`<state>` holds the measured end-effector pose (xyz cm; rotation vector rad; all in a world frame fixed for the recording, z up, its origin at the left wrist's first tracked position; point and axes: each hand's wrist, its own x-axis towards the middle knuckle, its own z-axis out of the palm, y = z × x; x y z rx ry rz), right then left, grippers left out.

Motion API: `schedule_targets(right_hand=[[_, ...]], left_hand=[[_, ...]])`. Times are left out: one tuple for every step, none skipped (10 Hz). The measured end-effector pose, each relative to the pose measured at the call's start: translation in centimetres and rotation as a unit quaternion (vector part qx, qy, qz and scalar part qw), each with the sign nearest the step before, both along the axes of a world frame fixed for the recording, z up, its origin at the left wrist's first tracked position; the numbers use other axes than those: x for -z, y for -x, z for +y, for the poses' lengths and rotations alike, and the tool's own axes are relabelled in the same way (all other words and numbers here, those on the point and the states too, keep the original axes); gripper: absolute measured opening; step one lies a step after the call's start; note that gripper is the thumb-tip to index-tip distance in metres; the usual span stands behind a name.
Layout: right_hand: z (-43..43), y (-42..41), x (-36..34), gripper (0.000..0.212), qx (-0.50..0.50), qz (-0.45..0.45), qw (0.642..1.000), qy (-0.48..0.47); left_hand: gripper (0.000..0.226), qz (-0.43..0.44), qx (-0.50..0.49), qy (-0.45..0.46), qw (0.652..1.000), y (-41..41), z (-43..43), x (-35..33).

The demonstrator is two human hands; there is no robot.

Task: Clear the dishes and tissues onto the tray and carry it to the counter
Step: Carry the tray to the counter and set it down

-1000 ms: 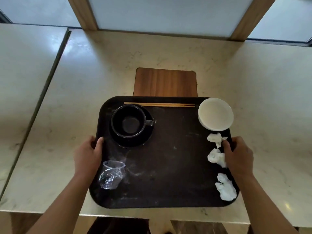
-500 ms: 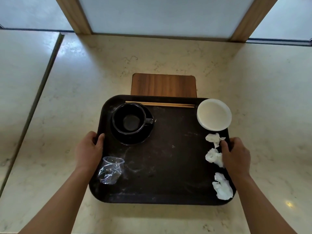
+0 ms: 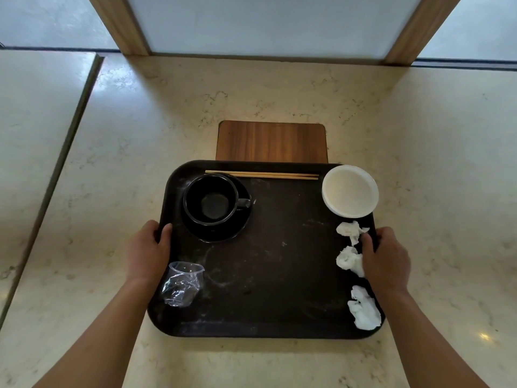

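Now the tray (image 3: 268, 329), each side edge clamped in the grip of the left hand (image 3: 147, 252) and right hand (image 3: 387, 260), sits farther onto the desk (image 3: 419, 130) toward the wooden board (image 3: 271, 141), so the carry looks nearly finished.

wooden board (image 3: 271, 141) on marble table (image 3: 419, 163)

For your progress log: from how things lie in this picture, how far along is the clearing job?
Done: black cup, white bowl, chopsticks, crumpled plastic cup and three tissues sit on the tray. In hand: left hand and right hand grip its side edges. Left: whether it has reached the counter cannot be told.
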<state>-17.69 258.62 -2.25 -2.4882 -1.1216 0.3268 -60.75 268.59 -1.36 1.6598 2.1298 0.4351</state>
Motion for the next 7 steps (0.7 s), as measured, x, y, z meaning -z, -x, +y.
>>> schedule_targets(right_hand=[[0.0, 0.0, 0.2, 0.015, -0.007, -0.007, 1.0, -0.008], [0.1, -0.2, 0.3, 0.015, -0.011, -0.009, 1.0, -0.007], [0.1, -0.2, 0.2, 0.016, -0.014, -0.006, 1.0, -0.007], [0.2, -0.1, 0.0, 0.015, -0.003, 0.011, 1.0, 0.003], [-0.2, -0.1, -0.9, 0.014, -0.001, 0.065, 0.998, 0.005], [-1.8, -0.6, -1.9, 0.018, 0.038, 0.147, 0.988, -0.017], [-7.2, -0.9, -2.0, 0.022, 0.077, 0.202, 0.975, -0.041]], left_hand=[[0.036, 0.008, 0.006, 0.003, 1.0, 0.1, 0.0, 0.1], [0.035, 0.02, 0.017, -0.003, 1.0, 0.1, 0.1, 0.0], [0.035, 0.027, 0.012, 0.006, 1.0, 0.1, 0.0, -0.3], [0.03, 0.015, -0.002, 0.022, 1.0, -0.5, -0.2, -1.2], [0.013, -0.045, -0.006, 0.058, 0.997, 0.0, -0.8, -1.6], [0.01, -0.17, -0.071, 0.083, 0.979, 2.0, -2.3, -1.6], [0.016, -0.215, -0.104, 0.061, 0.969, 4.0, -8.7, -2.7]])
